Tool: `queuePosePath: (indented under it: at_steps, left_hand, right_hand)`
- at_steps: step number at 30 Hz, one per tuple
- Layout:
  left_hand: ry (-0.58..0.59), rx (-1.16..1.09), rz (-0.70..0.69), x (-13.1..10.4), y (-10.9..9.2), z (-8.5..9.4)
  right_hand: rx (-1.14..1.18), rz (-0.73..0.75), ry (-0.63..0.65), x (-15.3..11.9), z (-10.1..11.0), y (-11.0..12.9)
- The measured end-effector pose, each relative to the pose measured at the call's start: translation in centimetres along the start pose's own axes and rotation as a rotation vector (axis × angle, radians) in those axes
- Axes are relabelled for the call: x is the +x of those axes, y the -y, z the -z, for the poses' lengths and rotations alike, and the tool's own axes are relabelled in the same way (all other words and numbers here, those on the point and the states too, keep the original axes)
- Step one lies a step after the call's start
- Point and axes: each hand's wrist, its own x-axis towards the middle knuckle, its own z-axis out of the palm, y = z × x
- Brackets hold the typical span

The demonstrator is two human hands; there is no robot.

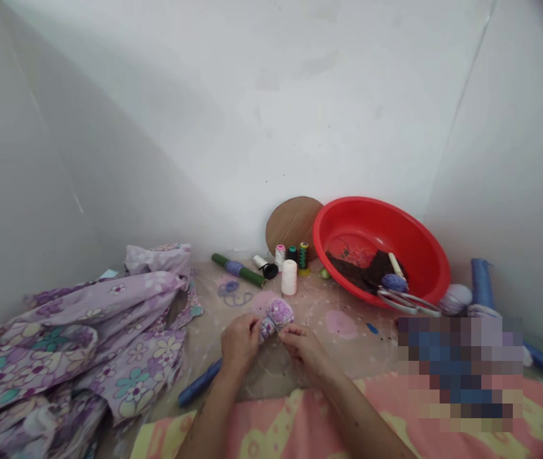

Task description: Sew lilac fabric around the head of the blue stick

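A small bunched piece of purple-and-white floral fabric (pixel 279 312) is between my two hands, rounded at its far end and pinched in near the middle. The fingers of my left hand (pixel 241 344) close on its left side. My right hand (pixel 304 347) pinches at its lower right edge; any thread or needle there is too small to make out. Beneath my left wrist lies a blue tube (pixel 199 386). Just beyond the fabric stands a white thread cone (pixel 289 278).
Floral cloth (pixel 132 331) is heaped at left. Thread spools (pixel 304 256), a green tube (pixel 252 275) and loose purple yarn (pixel 229 288) lie toward the wall. A tilted red basin (pixel 424 255) holds dark material and scissors (pixel 409 303). Yarn balls (pixel 457 298) are at right, near a blurred patch.
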Motion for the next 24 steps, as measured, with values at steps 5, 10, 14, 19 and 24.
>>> queuePosePath:
  at_steps: [5,10,14,19,24]
  left_hand:
    - [-0.051,0.051,0.006,-0.2,-0.7,0.3]
    - [0.249,-0.146,0.129,-0.4,-1.8,-0.5]
    - [0.457,-0.505,0.420,-1.0,-2.4,-1.7]
    - [0.386,-0.818,0.638,-1.4,-1.8,-2.6]
    - [0.350,-0.804,0.669,-1.4,-1.4,-2.7]
  right_hand:
    - [0.036,-0.039,0.137,-0.9,0.8,1.4]
    - [-0.041,-0.006,0.193,-1.0,1.1,1.3]
    - [-0.122,0.009,0.279,-1.4,0.9,1.7]
    - [-0.199,0.036,0.379,-1.3,0.6,1.3]
    - [-0.400,0.072,0.478,-0.8,1.2,0.5]
